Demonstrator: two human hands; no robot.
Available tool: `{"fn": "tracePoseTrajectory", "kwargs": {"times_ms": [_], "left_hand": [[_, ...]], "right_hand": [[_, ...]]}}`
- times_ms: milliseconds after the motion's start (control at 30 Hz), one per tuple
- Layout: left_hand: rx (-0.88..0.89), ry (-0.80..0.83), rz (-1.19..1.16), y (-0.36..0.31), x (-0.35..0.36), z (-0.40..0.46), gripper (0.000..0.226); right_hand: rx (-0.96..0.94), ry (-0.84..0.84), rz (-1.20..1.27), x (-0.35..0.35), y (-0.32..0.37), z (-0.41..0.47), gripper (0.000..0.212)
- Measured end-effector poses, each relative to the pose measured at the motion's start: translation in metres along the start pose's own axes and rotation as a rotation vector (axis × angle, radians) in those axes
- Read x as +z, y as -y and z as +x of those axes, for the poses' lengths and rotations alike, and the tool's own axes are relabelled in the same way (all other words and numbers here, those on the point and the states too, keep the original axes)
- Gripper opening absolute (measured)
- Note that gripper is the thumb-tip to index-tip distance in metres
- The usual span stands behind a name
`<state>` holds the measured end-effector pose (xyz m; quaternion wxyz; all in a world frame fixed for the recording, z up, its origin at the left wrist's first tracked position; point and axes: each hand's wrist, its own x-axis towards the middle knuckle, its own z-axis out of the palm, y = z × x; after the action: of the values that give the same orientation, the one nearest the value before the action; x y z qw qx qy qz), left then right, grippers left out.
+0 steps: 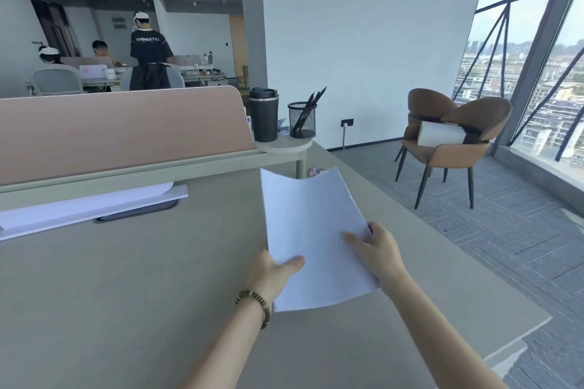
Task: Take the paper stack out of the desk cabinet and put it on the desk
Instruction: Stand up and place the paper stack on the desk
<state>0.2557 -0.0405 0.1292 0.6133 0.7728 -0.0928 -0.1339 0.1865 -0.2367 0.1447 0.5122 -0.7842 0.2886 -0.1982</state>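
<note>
Paper stack (313,230) lengthwise, pointing away.

Two bare forearms reach into view from the bottom edge, with no sleeves showing on either. The left hand (271,271) wears nothing on its fingers; its wrist carries a bracelet (255,306) of small brown beads, strung close in a single ring, some beads darker than others. The right hand (376,249) and its wrist are bare, without ring, watch or band.
</note>
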Motion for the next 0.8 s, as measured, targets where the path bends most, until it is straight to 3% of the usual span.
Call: {"fn": "tracePoseTrajectory", "kwargs": {"times_ms": [100, 233, 367, 533, 800], "left_hand": [[-0.084, -0.008, 0.026, 0.002, 0.025, 0.019, 0.011], [-0.117, -0.074, 0.08, -0.003, 0.05, 0.048, 0.021], [-0.023, -0.218, 0.314, -0.008, 0.066, 0.074, 0.031], [0.078, -0.197, 0.624, -0.004, 0.09, 0.107, 0.041], [0.129, -0.345, 0.972, 0.004, 0.118, 0.134, 0.051]], "right_hand": [[0.062, 0.032, -0.105, -0.007, -0.012, 0.036, 0.028], [0.11, 0.069, -0.218, -0.009, -0.021, 0.078, 0.023], [0.121, 0.063, -0.29, -0.01, -0.026, 0.116, 0.028], [0.091, 0.043, -0.424, -0.016, -0.031, 0.153, 0.036], [0.027, 0.032, -0.613, -0.021, -0.043, 0.182, 0.048]]}}
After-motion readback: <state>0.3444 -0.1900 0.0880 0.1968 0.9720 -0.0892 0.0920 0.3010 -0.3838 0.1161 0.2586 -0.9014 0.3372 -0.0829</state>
